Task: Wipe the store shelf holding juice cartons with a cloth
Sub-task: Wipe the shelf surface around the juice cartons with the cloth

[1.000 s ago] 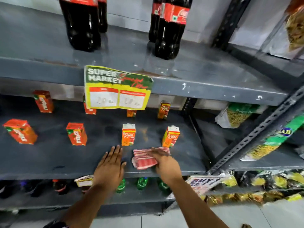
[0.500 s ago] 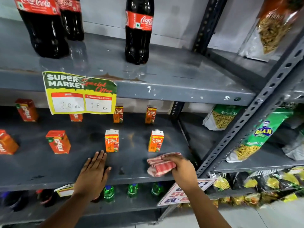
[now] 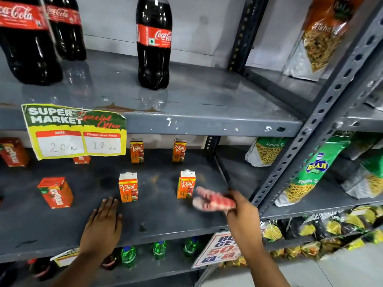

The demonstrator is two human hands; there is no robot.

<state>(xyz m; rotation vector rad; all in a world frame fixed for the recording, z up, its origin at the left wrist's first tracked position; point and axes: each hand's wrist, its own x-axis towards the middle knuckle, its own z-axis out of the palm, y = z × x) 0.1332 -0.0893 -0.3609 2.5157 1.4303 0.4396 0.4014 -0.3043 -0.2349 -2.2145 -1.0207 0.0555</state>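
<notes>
- Left hand: flat, palm down, fingers spread on front part of dark grey metal shelf, gripping nothing.
- Right hand: at shelf's right front corner, clenched around red-and-white striped cloth; cloth motion-blurred, bunched, can't tell if it touches the surface.
- Cloth just right of the front-right orange "Real" juice carton, upright, overlapping its lower right edge in view.
- Second orange "Real" carton upright, just beyond left hand's fingertips.
- Red-orange carton further left, same row.
- Back row: two more "Real" cartons, upright, near rear wall.
- Yellow-green paper price sign hangs from shelf above.
- Dark cola bottles stand on upper shelf.
</notes>
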